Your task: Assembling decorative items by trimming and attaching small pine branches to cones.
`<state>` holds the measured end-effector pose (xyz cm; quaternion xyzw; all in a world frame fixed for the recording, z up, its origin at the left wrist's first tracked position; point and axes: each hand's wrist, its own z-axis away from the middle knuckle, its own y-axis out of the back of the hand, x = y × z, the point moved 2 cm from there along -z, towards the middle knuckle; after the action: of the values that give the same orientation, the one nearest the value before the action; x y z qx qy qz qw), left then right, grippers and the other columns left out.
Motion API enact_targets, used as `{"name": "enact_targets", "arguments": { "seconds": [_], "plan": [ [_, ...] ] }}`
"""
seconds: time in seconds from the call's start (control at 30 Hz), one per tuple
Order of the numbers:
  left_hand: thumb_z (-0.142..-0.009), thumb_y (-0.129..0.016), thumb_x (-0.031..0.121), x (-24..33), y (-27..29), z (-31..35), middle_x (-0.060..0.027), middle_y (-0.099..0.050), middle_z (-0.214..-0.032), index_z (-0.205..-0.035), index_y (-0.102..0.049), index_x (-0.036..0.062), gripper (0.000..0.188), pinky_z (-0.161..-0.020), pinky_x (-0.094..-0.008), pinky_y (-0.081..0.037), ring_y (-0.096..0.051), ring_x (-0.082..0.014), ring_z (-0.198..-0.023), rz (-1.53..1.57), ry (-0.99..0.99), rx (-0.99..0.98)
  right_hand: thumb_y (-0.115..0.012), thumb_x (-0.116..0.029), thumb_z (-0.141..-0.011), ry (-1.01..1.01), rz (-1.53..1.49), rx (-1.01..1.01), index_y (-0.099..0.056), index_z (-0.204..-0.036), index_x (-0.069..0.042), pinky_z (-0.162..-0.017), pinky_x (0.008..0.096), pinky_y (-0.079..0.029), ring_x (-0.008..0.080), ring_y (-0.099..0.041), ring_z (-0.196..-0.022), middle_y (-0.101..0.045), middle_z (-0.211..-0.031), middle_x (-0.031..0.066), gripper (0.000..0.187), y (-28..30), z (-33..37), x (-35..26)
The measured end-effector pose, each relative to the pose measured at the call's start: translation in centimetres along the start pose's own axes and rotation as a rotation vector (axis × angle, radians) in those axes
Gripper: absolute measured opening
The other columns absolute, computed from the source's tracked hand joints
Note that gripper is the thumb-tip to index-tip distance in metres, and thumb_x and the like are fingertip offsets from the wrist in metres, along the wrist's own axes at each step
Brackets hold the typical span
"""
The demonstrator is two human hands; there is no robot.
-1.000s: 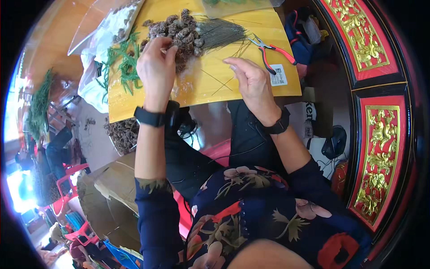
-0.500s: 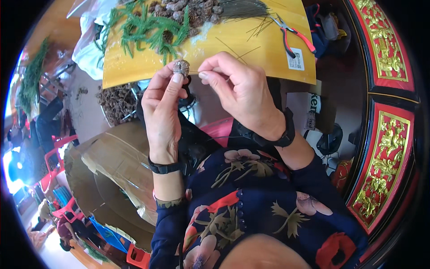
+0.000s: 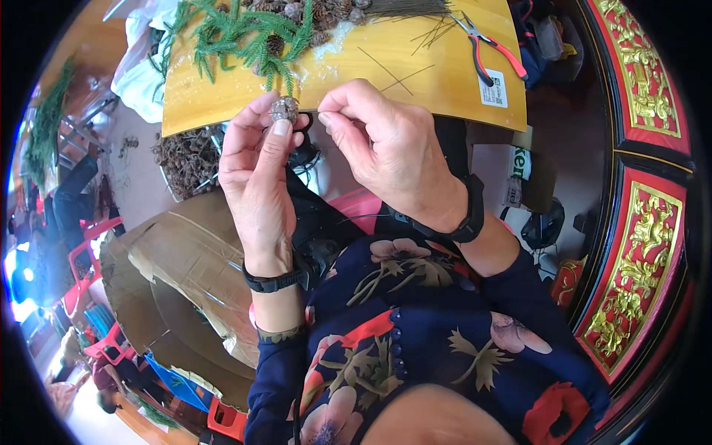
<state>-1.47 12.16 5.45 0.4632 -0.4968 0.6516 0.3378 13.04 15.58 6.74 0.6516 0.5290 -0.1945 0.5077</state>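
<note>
Pinecone (image 3: 284,109) now lifted off the worktop (image 3: 415,81), pinched in our left hand (image 3: 256,174); right hand (image 3: 389,152) pinching, probably, a thin wire.

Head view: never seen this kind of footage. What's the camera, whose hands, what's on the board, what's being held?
It is a wide fisheye camera worn on a person's head, looking down, so straight edges bend near the rim. There is no machine: the two forearms coming up from the bottom are the wearer's own. The left hand pinches a small pine cone between thumb and fingers. The right hand has its fingertips pinched right beside the cone; what it grips is too thin to tell, possibly a wire. Both wrists wear black bands. Beyond the hands lies a yellow board carrying green sprigs, more cones, loose thin wires and red-handled pliers. Below is the wearer's floral top.
</note>
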Motion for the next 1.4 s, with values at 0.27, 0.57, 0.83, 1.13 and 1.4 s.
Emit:
{"name": "enact_targets", "arguments": {
  "seconds": [0.27,0.57,0.83,1.13,1.4],
  "plan": [
    [-0.091,-0.053,0.003,-0.1,0.1,-0.1,-0.0126,-0.061,-0.107,-0.124,-0.048,-0.0023,0.034,-0.078,-0.0238,-0.05,-0.062,-0.0177,-0.091,0.155,0.065,-0.034,-0.062,0.0,-0.082,0.016,-0.005,0.003,-0.056,-0.09,-0.004,-0.053,0.0261,-0.049,0.0205,-0.064,-0.06,-0.062,-0.069,0.0079,0.011,0.0,0.4,0.0],
    [-0.094,-0.048,0.005,-0.1,-0.2,0.3,-0.0167,-0.061,-0.107,-0.126,-0.045,-0.0029,0.033,-0.077,-0.0233,-0.051,-0.062,-0.0172,-0.089,0.232,0.098,-0.109,-0.061,0.0,-0.082,0.039,-0.012,0.039,-0.055,-0.09,-0.004,-0.052,0.0266,-0.049,0.0208,-0.063,-0.059,-0.062,-0.069,0.0077,0.01,0.2,0.3,0.0],
    [-0.095,-0.048,0.008,-0.2,-1.1,0.6,-0.012,-0.061,-0.1,-0.124,-0.047,-0.0018,0.031,-0.078,-0.0237,-0.05,-0.06,-0.0158,-0.086,0.259,0.193,-0.082,-0.062,0.001,-0.082,0.027,0.025,0.053,-0.055,-0.089,-0.004,-0.052,0.0284,-0.049,0.0214,-0.063,-0.059,-0.061,-0.068,0.0081,0.011,-0.1,0.5,-0.1],
    [-0.096,-0.049,0.013,-0.9,-0.4,0.4,-0.0111,-0.059,-0.103,-0.12,-0.05,-0.0002,0.027,-0.077,-0.0246,-0.049,-0.058,-0.0145,-0.083,0.333,0.122,-0.122,-0.063,0.0,-0.081,0.077,-0.049,0.082,-0.056,-0.086,-0.003,-0.053,0.0285,-0.049,0.0225,-0.064,-0.06,-0.061,-0.069,0.0087,0.009,0.1,0.5,-0.3],
    [-0.097,-0.048,0.015,-1.4,0.1,0.2,-0.0128,-0.057,-0.106,-0.119,-0.05,-0.001,0.027,-0.083,-0.0277,-0.047,-0.056,-0.0168,-0.089,0.548,0.147,-0.272,-0.063,0.002,-0.081,0.019,-0.11,0.08,-0.058,-0.084,-0.003,-0.053,0.0269,-0.049,0.0221,-0.064,-0.06,-0.062,-0.069,0.009,0.008,0.3,0.6,-0.3]
  ]
}}
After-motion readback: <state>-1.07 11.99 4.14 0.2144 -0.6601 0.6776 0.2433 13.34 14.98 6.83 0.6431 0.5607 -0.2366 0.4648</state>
